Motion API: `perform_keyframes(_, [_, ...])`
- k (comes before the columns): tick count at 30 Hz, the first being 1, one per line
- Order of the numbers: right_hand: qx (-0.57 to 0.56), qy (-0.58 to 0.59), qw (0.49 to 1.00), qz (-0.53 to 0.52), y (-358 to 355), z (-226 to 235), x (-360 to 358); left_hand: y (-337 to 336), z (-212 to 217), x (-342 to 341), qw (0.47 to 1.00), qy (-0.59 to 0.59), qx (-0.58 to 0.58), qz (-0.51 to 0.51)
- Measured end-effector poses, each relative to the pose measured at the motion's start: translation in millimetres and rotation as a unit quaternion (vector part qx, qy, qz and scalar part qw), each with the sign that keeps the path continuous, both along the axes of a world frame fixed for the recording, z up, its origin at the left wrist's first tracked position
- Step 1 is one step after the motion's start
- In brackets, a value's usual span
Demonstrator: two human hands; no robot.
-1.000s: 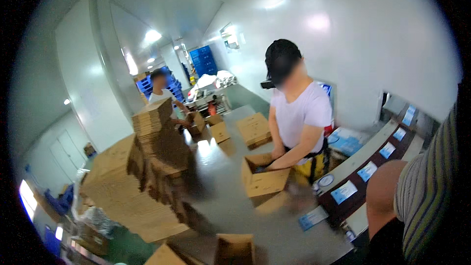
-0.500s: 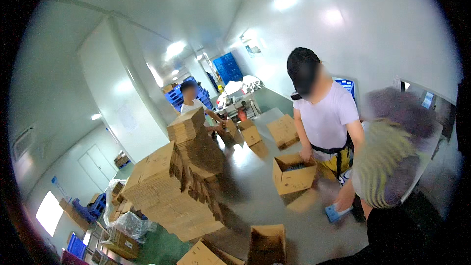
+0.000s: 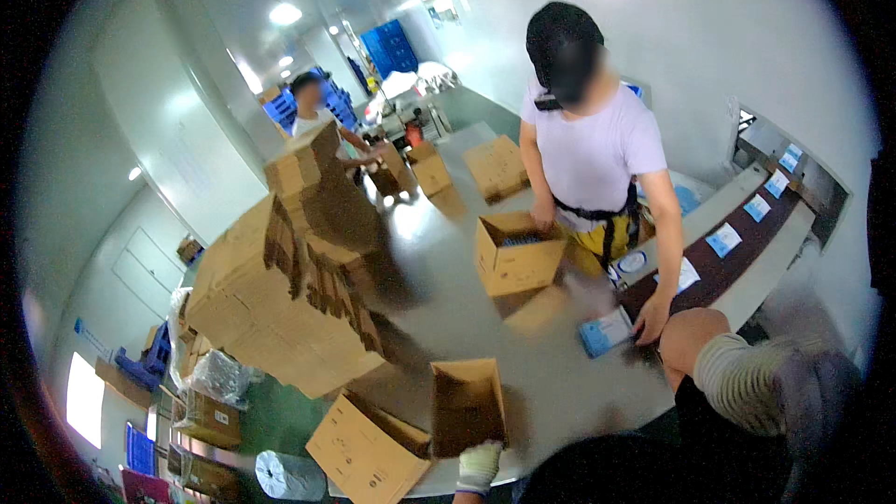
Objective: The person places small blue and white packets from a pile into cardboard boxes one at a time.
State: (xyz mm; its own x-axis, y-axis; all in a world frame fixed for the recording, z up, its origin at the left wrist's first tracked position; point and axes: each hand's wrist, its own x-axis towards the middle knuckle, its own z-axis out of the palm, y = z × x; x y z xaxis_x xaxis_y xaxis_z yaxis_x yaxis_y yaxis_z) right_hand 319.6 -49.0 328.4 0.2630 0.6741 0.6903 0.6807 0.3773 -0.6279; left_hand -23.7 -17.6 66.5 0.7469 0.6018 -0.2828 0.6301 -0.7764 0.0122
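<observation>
My left hand [image 3: 478,468], in a pale knit glove, is at the near edge of an open, upright cardboard box [image 3: 469,401]. Its fingers are too hidden to read. At the lower right, my right hand [image 3: 821,401] is gloved and smeared by motion, with its ribbed cuff turned toward me. It is beside the belt's near end, and no held thing can be made out. A co-worker's hand [image 3: 656,315] touches a stack of blue-and-white packets [image 3: 605,331] on the metal table [image 3: 551,387]. Their other hand rests on a carton [image 3: 519,257] with packets inside.
Tall stacks of flattened cartons [image 3: 271,308] fill the table's left side. Another open carton [image 3: 369,453] lies tilted near me. A dark conveyor belt [image 3: 700,271] carries several packets on the right. A second co-worker [image 3: 313,107] stands at the far end. A wrapped roll [image 3: 287,476] stands lower left.
My view has swung right and down. My right arm has moved away from in front of the belt toward the lower right. My left hand has come into view at the box.
</observation>
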Motion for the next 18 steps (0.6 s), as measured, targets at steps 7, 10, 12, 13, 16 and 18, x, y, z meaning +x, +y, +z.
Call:
perform_keyframes(7, [-0.126, 0.018, 0.930, 0.346, -10.3, -41.4, -85.0, -23.1, 37.8, 41.2, 0.980, -0.179, 0.003, 0.091])
perform_keyframes(10, [-0.182, -0.326, 0.888, 0.268, 2.4, -180.8, -104.9, -23.5, -13.4, 43.7, 0.982, -0.156, 0.063, 0.086])
perform_keyframes(12, [-0.173, -0.436, 0.851, 0.235, -0.6, -246.0, -119.1, -21.3, -15.3, 43.2, 0.973, -0.218, -0.003, 0.079])
perform_keyframes(13, [-0.160, -0.445, 0.854, 0.218, 0.2, -273.6, -129.3, -21.8, -18.0, 38.7, 0.974, -0.211, -0.009, 0.076])
perform_keyframes(16, [-0.226, -0.469, 0.831, 0.197, 7.9, -276.0, -150.8, -15.0, -22.3, 28.8, 0.984, -0.158, -0.008, 0.079])
perform_keyframes(18, [-0.228, -0.448, 0.844, 0.189, 15.5, -285.8, -159.9, -11.6, -12.4, 24.2, 0.983, -0.170, -0.022, 0.063])
